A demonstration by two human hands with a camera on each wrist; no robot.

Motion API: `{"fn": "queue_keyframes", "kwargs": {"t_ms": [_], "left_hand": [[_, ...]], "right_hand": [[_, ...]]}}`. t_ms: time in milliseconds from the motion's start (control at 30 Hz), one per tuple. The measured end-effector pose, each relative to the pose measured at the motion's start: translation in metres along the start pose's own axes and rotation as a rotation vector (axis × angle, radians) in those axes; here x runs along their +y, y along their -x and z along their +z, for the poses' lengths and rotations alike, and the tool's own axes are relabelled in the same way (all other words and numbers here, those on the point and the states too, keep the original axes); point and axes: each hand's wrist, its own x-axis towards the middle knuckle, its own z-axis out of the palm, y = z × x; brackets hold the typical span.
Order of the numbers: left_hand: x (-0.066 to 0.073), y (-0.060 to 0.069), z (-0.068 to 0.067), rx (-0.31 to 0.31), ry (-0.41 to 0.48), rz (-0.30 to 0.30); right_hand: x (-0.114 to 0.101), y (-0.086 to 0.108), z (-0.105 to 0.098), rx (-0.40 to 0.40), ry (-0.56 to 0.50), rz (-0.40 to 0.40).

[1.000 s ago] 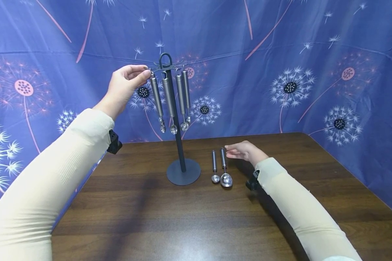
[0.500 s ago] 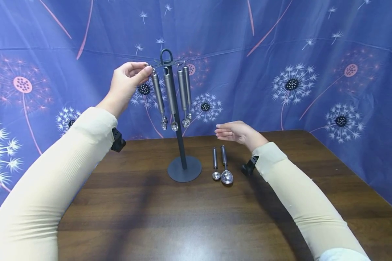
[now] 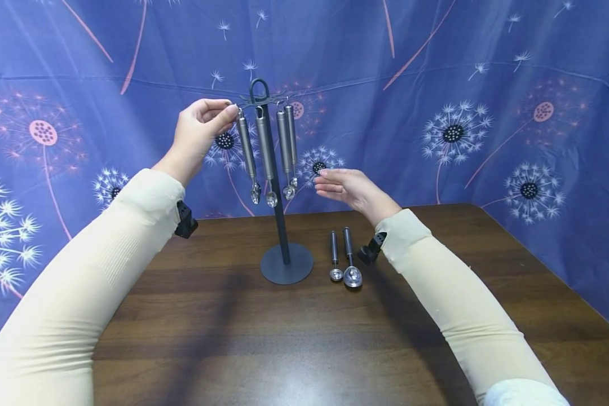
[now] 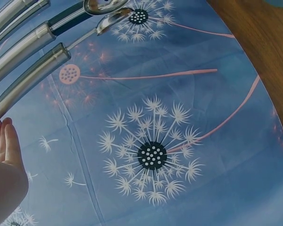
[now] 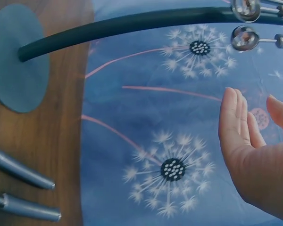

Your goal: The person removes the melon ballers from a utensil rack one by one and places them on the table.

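A dark metal stand (image 3: 279, 225) carries several steel scoops (image 3: 265, 149) with thick handles, hanging bowl-down from its hooked top. My left hand (image 3: 195, 129) pinches the left hook of the stand with thumb and fingertips, right by the top of the leftmost scoop (image 3: 246, 148). In the left wrist view its fingers (image 4: 9, 141) meet that scoop's handle end; the hook itself is mostly hidden. My right hand (image 3: 352, 189) is in the air right of the stand, fingers extended and thumb apart in the right wrist view, holding nothing.
Two more steel scoops lie on the brown wooden table (image 3: 294, 338), a small one (image 3: 334, 256) and a larger one (image 3: 352, 262), right of the stand's round base (image 3: 286, 273). A blue dandelion-print cloth (image 3: 385, 129) hangs behind.
My right hand has risen from beside the larger scoop on the table and moved left toward the stand, empty. The left hand has kept its place at the hook.
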Motion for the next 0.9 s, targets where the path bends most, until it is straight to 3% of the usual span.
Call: {"fn": "queue_keyframes", "kwargs": {"t_ms": [267,500,900], "left_hand": [[-0.002,-0.001,0.0,-0.007,-0.006,0.007],[-0.002,-0.001,0.0,-0.008,0.008,0.01],[-0.002,0.001,0.0,-0.011,-0.006,0.014]], "right_hand": [[-0.014,0.004,0.014,-0.005,-0.022,-0.072],[-0.022,0.005,0.028,-0.045,0.023,-0.153],[-0.024,0.001,0.049,-0.099,0.051,-0.215]]}}
